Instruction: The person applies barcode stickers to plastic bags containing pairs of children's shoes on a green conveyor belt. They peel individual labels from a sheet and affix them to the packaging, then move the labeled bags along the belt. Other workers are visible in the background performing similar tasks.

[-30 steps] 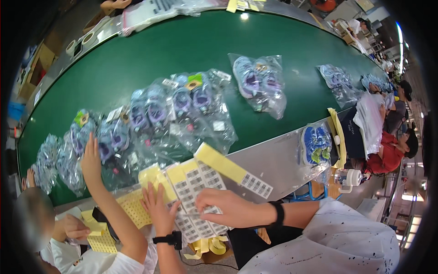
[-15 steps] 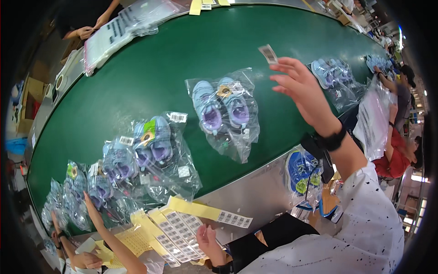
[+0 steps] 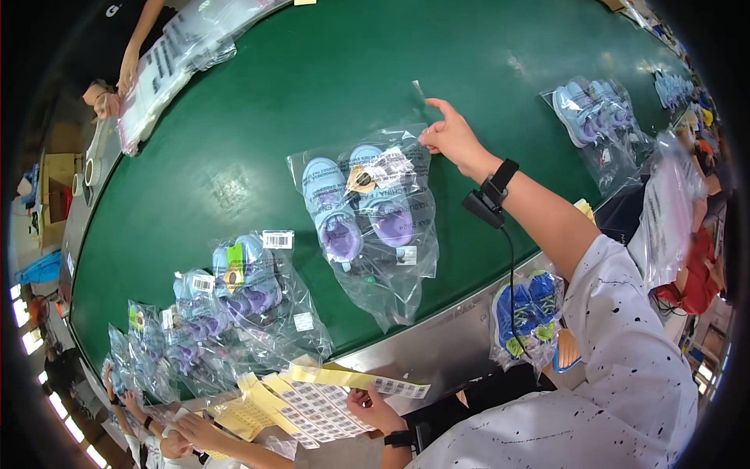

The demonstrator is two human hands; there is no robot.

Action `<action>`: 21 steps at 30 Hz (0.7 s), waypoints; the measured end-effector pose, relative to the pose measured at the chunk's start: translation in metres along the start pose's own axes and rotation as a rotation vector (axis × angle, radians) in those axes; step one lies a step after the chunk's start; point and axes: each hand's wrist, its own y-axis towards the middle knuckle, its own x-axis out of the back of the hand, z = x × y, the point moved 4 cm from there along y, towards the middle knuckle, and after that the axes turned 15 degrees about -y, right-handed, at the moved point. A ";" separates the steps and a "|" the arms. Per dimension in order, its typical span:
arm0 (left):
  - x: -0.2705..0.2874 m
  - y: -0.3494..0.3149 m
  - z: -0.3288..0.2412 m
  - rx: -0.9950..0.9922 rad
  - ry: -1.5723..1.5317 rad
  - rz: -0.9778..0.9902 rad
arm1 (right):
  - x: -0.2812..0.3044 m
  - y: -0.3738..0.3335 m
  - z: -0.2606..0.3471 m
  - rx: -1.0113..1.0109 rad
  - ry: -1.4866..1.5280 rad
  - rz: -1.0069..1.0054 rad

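Note:
A pair of light blue and lilac shoes (image 3: 391, 223) lies in a clear plastic bag (image 3: 383, 301) on the green table. My right hand (image 3: 453, 141) pinches the bag's upper right corner. A small label (image 3: 418, 88), seen nearly edge-on, sticks to that hand's raised index fingertip. Low in the picture, my left hand (image 3: 376, 409) has its fingers closed at the lower edge of a yellow-backed label strip (image 3: 332, 375). Under the strip spread several sheets of barcode labels (image 3: 316, 406).
Bagged shoes (image 3: 246, 270) crowd the table's left side, and more bagged shoes (image 3: 594, 113) lie at the right. Blue shoes in a bag (image 3: 527, 313) sit below the metal edge (image 3: 445, 332). A co-worker's hands (image 3: 199, 434) are at lower left; another's hands (image 3: 109, 98) touch plastic bags (image 3: 168, 70).
My right hand has come down and left to the bag's corner, with the label still on its fingertip. My left hand has moved up to the label strip. The view has shifted.

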 end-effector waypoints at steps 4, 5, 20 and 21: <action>-0.003 -0.003 0.002 -0.032 0.036 0.010 | 0.008 -0.001 -0.004 -0.004 0.040 0.050; -0.004 -0.004 0.001 -0.027 0.057 0.011 | 0.008 -0.001 -0.004 0.007 0.066 0.057; -0.010 -0.006 0.009 -0.054 0.065 0.016 | 0.047 0.020 0.002 0.136 0.143 0.087; -0.012 -0.009 0.009 -0.054 0.059 0.010 | 0.043 0.018 0.007 0.129 0.051 0.174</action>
